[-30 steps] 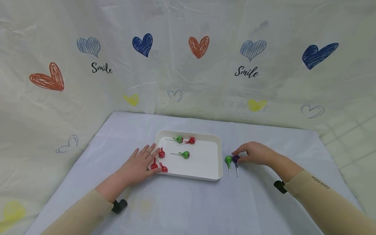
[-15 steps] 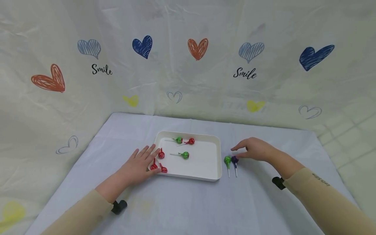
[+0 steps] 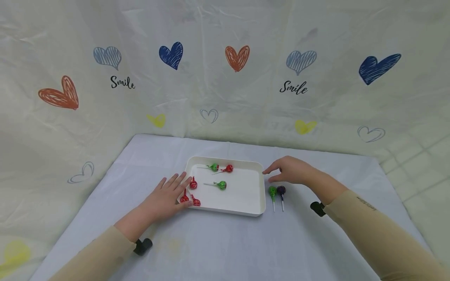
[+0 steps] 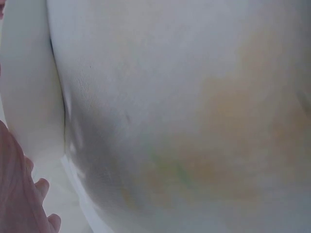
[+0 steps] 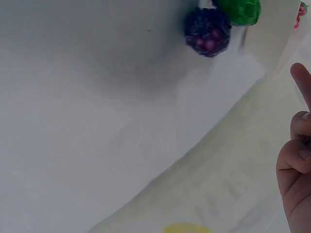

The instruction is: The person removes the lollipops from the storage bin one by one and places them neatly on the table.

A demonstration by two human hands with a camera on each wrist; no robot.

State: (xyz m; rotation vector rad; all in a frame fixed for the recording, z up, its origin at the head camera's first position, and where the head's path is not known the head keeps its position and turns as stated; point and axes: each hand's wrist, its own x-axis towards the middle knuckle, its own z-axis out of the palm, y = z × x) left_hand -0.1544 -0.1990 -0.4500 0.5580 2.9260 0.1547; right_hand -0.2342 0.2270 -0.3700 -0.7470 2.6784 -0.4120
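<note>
Tabletop: covered by a pale cloth, on which the tray and two loose lollipops are carried.
Left hand: laid flat on the tabletop against the left edge of the tray; its fingers are held straight and slightly spread, with nothing gripped. The fingertips are placed at the tray's rim, just beside the red lollipops.
Red lollipops: three are grouped at the left end of the tray, close to one another.
Tray: a white, shallow, rectangular tray is set in the middle of the tabletop; five lollipops and part of a sixth are seen inside it.
Green lollipops in the tray: one is found near the centre, another by the far rim beside a fourth red one.
Green lollipop: laid on the tabletop just outside the tray's right wall, stick pointing towards the person.
Purple lollipop: laid just beside the green one, on its right, stick parallel.
Right hand: held above the tabletop by the tray's far right corner, near but apart from the two loose lollipops; its fingers are loosely extended and nothing is held.
</note>
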